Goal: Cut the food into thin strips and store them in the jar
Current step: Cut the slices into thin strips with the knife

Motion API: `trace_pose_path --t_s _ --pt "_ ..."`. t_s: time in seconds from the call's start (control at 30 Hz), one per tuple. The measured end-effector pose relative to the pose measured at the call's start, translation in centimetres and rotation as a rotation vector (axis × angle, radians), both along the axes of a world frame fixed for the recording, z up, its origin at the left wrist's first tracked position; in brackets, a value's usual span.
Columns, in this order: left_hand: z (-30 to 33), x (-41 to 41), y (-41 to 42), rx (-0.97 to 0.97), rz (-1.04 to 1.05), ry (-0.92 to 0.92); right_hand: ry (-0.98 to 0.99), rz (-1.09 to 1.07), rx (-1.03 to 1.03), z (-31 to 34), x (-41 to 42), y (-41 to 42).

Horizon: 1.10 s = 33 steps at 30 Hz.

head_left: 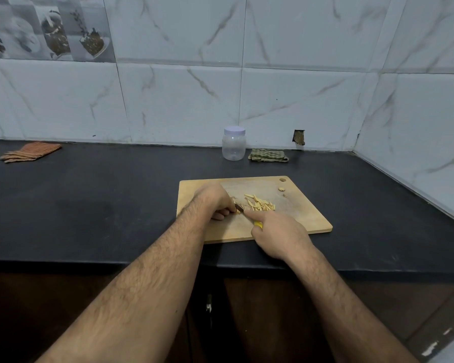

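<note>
You are slicing: your right hand (278, 231) grips the knife (247, 213), your left hand (215, 203) pins the food. Next, make thin cuts; the jar (233, 145) is closed.

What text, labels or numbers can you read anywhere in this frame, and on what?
None readable.
Plastic jar: clear wall and pale lid, no label showing.
Wooden cutting board: no mark or brand showing.
Knife: held in the right hand, mostly hidden, no marking visible.
Picture tiles on the wall: photos of food, no lettering legible.
Two folded cloths: patterns only.
</note>
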<state>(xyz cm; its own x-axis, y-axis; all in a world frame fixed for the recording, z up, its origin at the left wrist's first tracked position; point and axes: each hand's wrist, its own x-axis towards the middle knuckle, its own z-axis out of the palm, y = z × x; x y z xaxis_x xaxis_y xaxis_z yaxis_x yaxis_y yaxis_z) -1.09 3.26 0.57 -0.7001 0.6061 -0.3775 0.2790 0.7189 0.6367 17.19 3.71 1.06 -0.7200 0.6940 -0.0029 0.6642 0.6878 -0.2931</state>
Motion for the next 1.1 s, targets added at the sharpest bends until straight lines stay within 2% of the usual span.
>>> trace_pose_path --t_s 0.17,0.5,0.73,0.97,1.1 --pt "-0.1 0.0 0.0 0.03 0.003 0.003 -0.05 0.006 0.016 0.6 -0.1 0.1" --pt "0.1 0.3 -0.4 0.048 0.021 0.022 0.021 0.002 -0.063 -0.3 0.5 -0.2" --pt "0.2 0.7 -0.8 0.082 0.017 0.04 0.014 -0.026 -0.029 -0.5 1.7 -0.9" --pt "-0.1 1.0 -1.3 0.143 -0.009 0.076 0.089 -0.086 -0.036 -0.6 1.2 -1.5" --pt "0.1 0.8 -2.1 0.218 -0.055 0.004 0.128 -0.085 -0.05 -0.5 1.1 -1.6"
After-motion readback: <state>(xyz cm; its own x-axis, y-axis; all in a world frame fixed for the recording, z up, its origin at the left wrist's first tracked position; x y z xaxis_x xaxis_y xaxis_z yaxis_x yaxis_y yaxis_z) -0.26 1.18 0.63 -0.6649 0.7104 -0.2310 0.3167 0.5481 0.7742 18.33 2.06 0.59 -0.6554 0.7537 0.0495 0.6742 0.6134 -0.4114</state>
